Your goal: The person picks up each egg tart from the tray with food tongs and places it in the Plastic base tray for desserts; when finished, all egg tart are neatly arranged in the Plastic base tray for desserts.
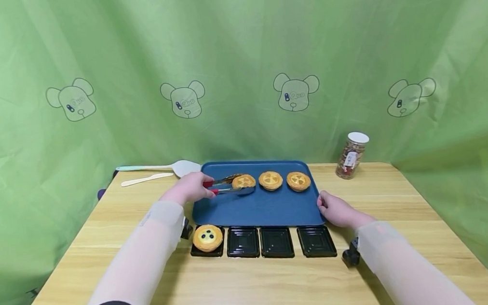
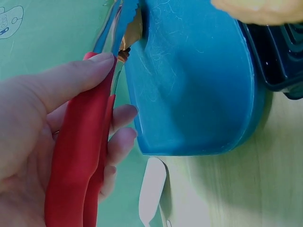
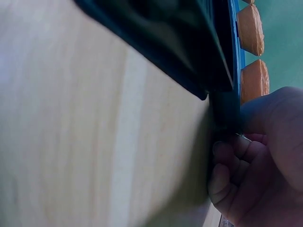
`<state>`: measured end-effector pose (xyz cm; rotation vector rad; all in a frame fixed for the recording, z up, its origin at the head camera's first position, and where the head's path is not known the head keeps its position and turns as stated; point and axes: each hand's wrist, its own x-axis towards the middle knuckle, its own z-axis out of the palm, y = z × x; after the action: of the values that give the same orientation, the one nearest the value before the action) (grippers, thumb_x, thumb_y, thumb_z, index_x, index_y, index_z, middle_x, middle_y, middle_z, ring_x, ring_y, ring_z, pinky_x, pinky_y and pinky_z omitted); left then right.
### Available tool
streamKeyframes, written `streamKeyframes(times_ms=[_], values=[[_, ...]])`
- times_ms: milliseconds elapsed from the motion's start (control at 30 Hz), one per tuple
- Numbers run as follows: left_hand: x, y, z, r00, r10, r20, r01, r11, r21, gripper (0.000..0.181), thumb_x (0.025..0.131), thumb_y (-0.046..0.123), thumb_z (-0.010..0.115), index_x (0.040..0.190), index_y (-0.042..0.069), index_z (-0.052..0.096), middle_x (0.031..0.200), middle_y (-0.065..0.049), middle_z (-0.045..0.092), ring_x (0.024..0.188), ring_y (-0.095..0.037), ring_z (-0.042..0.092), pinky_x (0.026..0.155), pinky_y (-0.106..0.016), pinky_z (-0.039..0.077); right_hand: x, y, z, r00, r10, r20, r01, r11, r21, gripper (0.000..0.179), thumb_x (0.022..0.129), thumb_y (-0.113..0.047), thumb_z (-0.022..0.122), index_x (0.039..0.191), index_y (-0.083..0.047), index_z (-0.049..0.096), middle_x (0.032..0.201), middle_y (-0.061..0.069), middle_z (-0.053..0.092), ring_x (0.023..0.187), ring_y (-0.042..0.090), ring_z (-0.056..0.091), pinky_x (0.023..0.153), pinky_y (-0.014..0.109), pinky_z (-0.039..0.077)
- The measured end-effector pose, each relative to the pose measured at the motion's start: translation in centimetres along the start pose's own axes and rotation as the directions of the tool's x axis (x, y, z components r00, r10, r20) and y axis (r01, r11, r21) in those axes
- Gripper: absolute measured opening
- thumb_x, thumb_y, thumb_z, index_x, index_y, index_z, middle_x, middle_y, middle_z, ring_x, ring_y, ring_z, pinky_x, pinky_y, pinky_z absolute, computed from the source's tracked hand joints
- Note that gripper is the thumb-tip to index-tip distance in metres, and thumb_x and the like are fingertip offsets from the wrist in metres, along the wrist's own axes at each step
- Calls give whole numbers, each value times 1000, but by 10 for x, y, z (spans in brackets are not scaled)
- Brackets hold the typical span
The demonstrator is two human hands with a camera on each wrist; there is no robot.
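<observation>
Green fabric curtain (image 1: 234, 42) backs the scene, printed with mouse-like heads whose lettering is too faint to read surely; before it stands a wood-grain table (image 1: 256, 292); on that lies a blue tray (image 1: 249, 210). Both forearms reach forward, in pale sleeves; the left hand (image 1: 189, 186), at the tray's left end, is clamped on red-handled tongs (image 2: 78, 156), thumb along one grip, fingers bent round the other; the right hand (image 1: 335, 209) curls its fingers on the tray's right rim. Beyond the left hand lies a white-headed spatula (image 1: 184, 168); four black square trays (image 1: 276, 242) line the near side, the leftmost bearing a berry-topped tart (image 1: 208, 238); a white-lidded jar (image 1: 352, 156) at right has a label too small to read; three lattice-topped tarts (image 1: 270, 181) sit on the blue tray, the tongs' arms spread about the leftmost; contact is unclear.
</observation>
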<state>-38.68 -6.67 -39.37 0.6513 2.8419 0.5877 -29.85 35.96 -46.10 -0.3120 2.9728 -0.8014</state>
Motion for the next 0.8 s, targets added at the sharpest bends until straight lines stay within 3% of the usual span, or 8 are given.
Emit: streamKeyframes(times_ms=[400,800], values=[[-8,-5,-4,999,28,-40,-29,999,-37,59,84,25,80,135,4,61,128,-12,64,108,-25,60,100,-42,42,-2,-3,-1,1000,-4,5,4,1000,3,9,97,2,50,92,-4,46,77,5,47,76,24,51,69,38,41],[-25,-11,-22,999,38,-29,-40,996,-74,60,85,23,80,137,4,59,128,-11,63,95,-22,58,91,-39,46,-3,-4,-2,1000,-8,10,8,1000,12,8,96,3,51,93,-3,46,78,5,47,76,24,51,68,38,41]])
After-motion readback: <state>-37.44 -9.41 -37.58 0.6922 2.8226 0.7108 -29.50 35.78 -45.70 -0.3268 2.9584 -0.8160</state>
